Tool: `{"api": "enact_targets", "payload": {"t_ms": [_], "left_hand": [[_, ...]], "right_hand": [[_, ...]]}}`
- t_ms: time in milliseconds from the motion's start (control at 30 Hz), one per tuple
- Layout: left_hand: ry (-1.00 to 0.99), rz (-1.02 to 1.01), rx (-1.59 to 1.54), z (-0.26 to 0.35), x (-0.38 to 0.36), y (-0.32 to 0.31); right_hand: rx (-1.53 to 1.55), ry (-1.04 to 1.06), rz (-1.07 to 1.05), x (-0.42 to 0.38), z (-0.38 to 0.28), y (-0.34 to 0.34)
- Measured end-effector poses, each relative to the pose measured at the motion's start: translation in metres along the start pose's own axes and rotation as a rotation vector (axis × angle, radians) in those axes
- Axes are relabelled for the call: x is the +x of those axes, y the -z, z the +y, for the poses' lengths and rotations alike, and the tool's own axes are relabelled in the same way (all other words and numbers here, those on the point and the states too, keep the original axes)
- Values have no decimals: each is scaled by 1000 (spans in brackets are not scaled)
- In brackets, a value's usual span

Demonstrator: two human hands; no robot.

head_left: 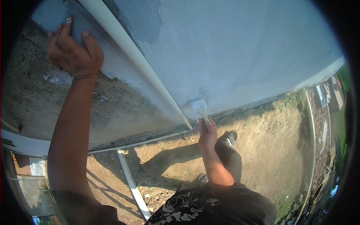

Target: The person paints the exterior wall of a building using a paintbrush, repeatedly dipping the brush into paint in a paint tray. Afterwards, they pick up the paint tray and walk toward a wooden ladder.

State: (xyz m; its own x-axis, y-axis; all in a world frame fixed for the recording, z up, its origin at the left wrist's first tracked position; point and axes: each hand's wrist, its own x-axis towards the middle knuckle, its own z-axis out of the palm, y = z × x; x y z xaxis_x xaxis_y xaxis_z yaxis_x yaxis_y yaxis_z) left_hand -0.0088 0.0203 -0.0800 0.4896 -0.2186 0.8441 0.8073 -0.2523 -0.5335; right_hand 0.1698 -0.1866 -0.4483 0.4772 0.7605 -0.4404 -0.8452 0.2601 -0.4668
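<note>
My right hand (207, 135) is closed around the handle of a flat paintbrush (201, 107). The bristles look whitish and lie against the low part of a pale, painted wall (240, 52), beside a darker, wet-looking patch. Just left of the brush is the lower end of a white pipe (137, 58) that runs down along the wall. On the pipe's other side my left hand (75, 50) is raised in front of the wall, thumb apart and fingers partly bent, with nothing in it. White paint marks one of its fingertips.
Rough, bare wall surface (116, 101) shows below the painted strip at left. A thin pipe (138, 143) runs along the wall's foot, and another white pipe (131, 183) crosses the dirt ground (262, 157). My shoe (231, 138) stands near the wall. Rubble lies at right.
</note>
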Motion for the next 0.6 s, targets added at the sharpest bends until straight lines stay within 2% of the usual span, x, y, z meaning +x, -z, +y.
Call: {"api": "enact_targets", "payload": {"t_ms": [100,233,367,400,467,533,600], "left_hand": [[-14,10,-23,-4,-2,-4],[-3,48,12,0,1,-2],[-15,63,24,-3,-1,-5],[-11,75,10,-3,-1,-5],[-9,88,2,-2,1,-4],[13,40,41,1,0,-1],[2,36,31,-1,-1,-1]], "right_hand": [[49,88,-102,-37,-30,-31],[52,71,-86,-19,-13,-5],[-76,13,79,30,47,69],[-97,-26,155,31,50,71],[-98,-41,155,37,54,74],[-106,-64,164,33,46,55],[-48,2,68,20,17,14]]}}
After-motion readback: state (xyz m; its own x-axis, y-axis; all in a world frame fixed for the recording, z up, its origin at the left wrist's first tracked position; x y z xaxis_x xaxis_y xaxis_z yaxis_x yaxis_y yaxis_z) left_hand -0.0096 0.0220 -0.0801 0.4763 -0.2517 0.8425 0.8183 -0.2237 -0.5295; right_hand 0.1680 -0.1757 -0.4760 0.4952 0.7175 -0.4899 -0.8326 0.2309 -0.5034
